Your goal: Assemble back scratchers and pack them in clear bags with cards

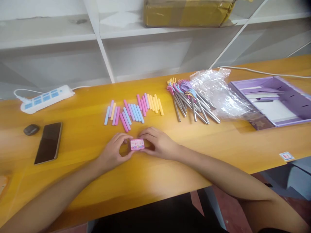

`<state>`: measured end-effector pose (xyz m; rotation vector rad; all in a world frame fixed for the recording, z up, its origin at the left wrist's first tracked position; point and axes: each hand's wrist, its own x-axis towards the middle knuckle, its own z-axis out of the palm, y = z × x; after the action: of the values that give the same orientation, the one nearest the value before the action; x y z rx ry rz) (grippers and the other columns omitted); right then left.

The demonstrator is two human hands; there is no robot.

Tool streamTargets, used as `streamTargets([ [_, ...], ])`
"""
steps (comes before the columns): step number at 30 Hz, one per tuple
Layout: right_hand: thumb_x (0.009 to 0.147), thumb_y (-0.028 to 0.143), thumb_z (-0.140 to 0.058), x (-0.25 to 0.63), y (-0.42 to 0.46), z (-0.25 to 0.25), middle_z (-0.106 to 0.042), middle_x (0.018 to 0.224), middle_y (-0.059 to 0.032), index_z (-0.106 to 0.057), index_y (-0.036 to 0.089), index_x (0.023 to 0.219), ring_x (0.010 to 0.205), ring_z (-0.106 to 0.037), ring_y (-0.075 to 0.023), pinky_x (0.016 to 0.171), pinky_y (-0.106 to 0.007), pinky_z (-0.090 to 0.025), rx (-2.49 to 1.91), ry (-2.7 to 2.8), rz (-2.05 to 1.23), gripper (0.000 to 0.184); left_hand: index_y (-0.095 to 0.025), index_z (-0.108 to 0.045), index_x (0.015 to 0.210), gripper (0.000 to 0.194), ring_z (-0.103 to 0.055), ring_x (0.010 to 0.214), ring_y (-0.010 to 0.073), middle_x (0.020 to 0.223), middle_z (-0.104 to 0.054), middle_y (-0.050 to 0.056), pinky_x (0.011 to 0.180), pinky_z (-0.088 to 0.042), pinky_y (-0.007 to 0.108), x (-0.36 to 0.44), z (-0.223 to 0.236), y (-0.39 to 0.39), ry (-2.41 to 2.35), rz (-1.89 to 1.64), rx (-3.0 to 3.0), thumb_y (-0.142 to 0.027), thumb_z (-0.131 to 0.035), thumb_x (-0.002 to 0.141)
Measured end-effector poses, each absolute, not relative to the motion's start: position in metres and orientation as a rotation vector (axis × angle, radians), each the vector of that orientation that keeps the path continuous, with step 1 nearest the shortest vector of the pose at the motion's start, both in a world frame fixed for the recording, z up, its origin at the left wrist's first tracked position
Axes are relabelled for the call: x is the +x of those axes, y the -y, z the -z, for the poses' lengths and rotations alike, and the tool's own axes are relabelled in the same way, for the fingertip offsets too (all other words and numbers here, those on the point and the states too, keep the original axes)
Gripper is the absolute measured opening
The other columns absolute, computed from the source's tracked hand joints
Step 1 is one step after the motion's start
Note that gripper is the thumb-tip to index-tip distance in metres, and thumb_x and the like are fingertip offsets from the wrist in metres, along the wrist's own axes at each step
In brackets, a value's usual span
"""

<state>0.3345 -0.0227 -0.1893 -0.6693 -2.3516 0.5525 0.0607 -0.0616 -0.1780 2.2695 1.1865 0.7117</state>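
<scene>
A small pink box with a printed, many-coloured face is held just above or on the wooden table. My left hand pinches its left side between thumb and fingers. On its right side, my right hand grips it the same way. Beyond the hands lie several pastel sticks, among them pink sticks, blue sticks and yellow sticks, in loose slanted rows. What the sticks are is too blurred to tell.
Metal rods with coloured hand-shaped ends are heaped beside clear plastic bags. A purple open box stands at the right. Leftward are a power strip, a phone and a small black object. Shelves with a taped carton rise behind.
</scene>
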Motion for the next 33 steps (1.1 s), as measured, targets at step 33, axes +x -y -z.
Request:
streamTargets([
  [33, 0.098, 0.04, -0.077, 0.334, 0.023, 0.182, -0.071, 0.125, -0.0121, -0.064, 0.021, 0.131, 0.118, -0.067, -0.0275, 0.1, -0.049, -0.059, -0.646, 2.276, -0.569, 0.039, -0.028, -0.056, 0.138, 0.048, -0.065, 0.108, 0.0257, 0.126, -0.07, 0.008, 0.083, -0.057, 0.038, 0.06, 0.176, 0.064, -1.214, -0.768, 2.292, -0.027, -0.076, 0.095],
])
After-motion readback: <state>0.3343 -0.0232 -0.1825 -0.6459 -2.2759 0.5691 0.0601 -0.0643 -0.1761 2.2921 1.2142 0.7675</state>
